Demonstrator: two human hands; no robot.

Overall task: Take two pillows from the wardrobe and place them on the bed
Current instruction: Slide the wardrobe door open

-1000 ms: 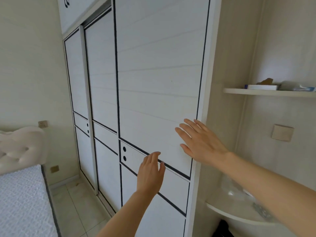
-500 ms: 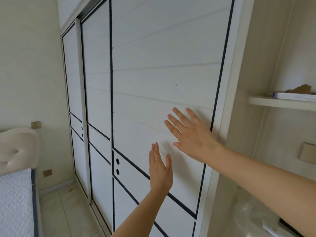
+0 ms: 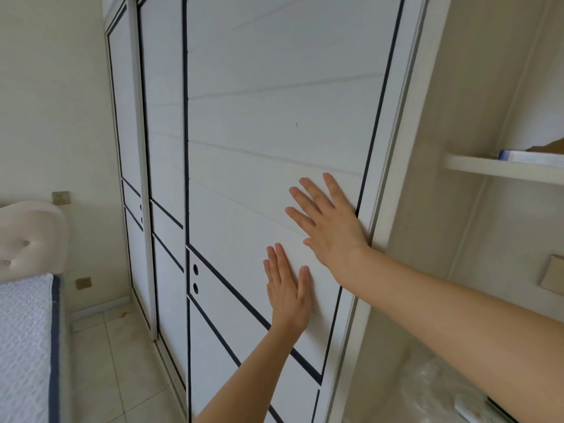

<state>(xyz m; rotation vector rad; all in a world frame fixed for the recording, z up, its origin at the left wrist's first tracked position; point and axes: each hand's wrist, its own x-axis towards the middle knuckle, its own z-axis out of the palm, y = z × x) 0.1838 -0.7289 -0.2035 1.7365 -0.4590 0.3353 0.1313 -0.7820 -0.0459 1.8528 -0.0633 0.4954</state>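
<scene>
A white wardrobe with dark-lined sliding doors fills the view; its nearest door [image 3: 274, 123] is closed. My right hand [image 3: 329, 227] lies flat on that door near its right edge, fingers spread. My left hand [image 3: 287, 288] presses flat on the same door just below and left of it, fingers pointing up. Both hands hold nothing. No pillows are visible; the wardrobe's inside is hidden. The bed [image 3: 24, 340] with a white quilted cover and a padded headboard [image 3: 30, 236] shows at the far left.
Two more wardrobe doors [image 3: 161, 166] run back toward the left wall. A wall shelf [image 3: 500, 169] with a book sits at the right, a lower shelf with plastic wrap beneath it. Tiled floor [image 3: 106, 361] lies between bed and wardrobe.
I have moved closer to the wardrobe. Both hands went from hovering in front of the near door to lying flat against it.
</scene>
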